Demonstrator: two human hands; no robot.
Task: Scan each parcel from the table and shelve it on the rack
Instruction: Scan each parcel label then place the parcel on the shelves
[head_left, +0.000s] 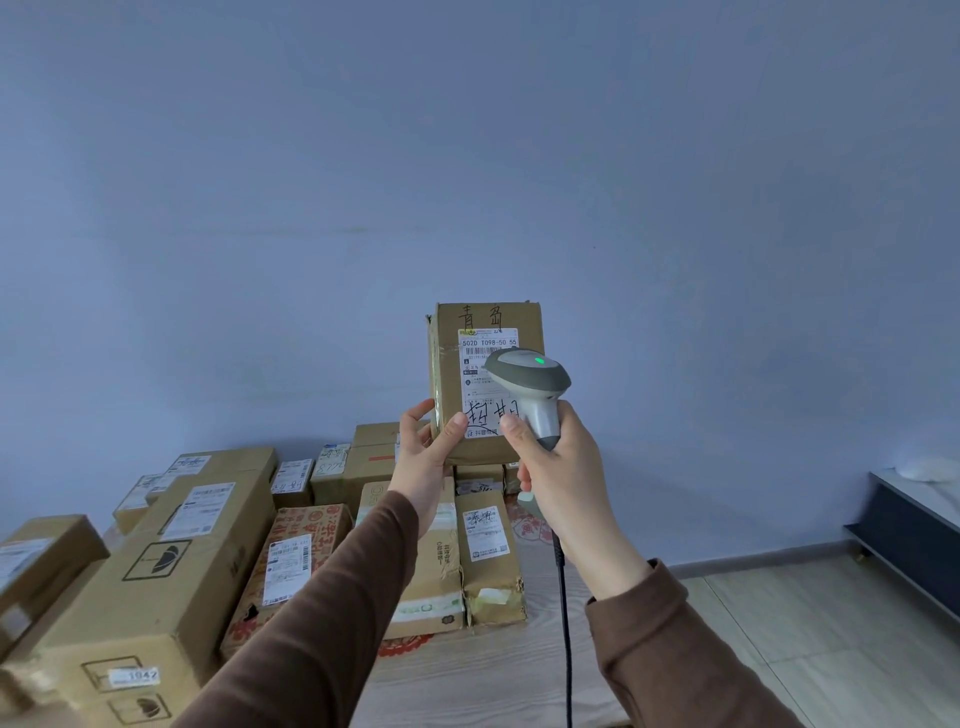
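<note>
While held upright above the table's (498, 675) far edge, parcel (485, 382), long axis vertical, was gripped low by left hand (423, 449); right hand (558, 462) clasped scanner (530, 387) just before its label.

The upright parcel (488, 382) bears handwritten characters 青岛 above its white shipping label (488, 382), whose top line reads "502D T098-50 55" — large handwritten characters sit at the label's foot, partly hidden. A small sticker (136, 676) on the big carton (156, 587) at lower left reads "1942" — other labels are too small to read.
</note>
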